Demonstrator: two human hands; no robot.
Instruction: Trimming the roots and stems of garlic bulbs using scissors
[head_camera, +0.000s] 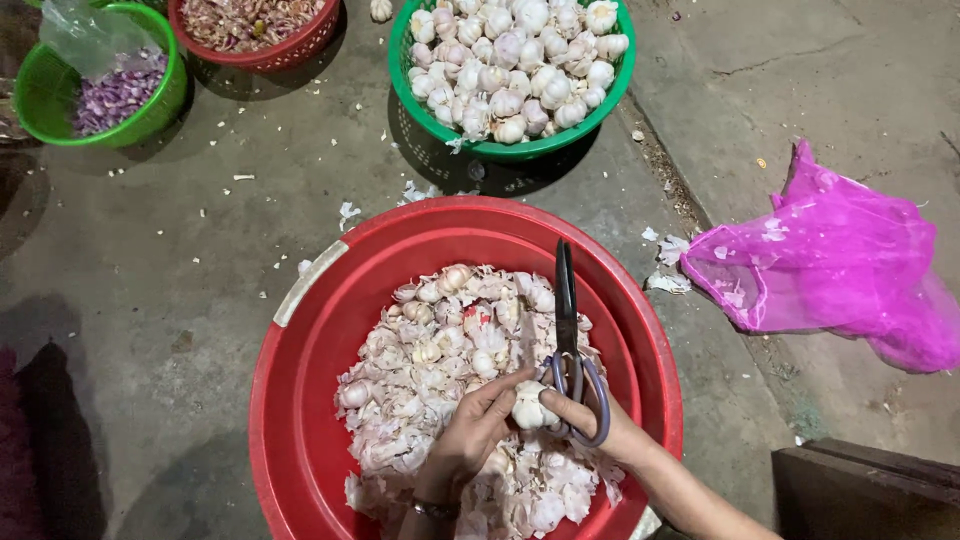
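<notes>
White papery garlic bulb (527, 408), light and brittle-skinned, sits pinched between left hand (470, 435) and right hand (590, 420), the right also gripping grey-handled scissors (567, 330) over the red plastic basin's (300, 400) near edge.

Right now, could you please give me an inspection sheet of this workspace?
Surface: bare grey concrete floor, dusty, with a crack line at upper right.
Job's things: red basin full of garlic skins and cloves; garlic bulb; scissors, blades closed.
Clutter: white skin scraps scattered on the floor; crumpled pink plastic bag at right.
Grippers: left hand, fingers on the bulb; right hand through the scissor handles, also touching the bulb.
Cables: nothing seen.
Surroundings: green basket of whole garlic; smaller green basket of purple cloves with a clear bag; red basket of mixed peelings; dark object at lower right.
</notes>
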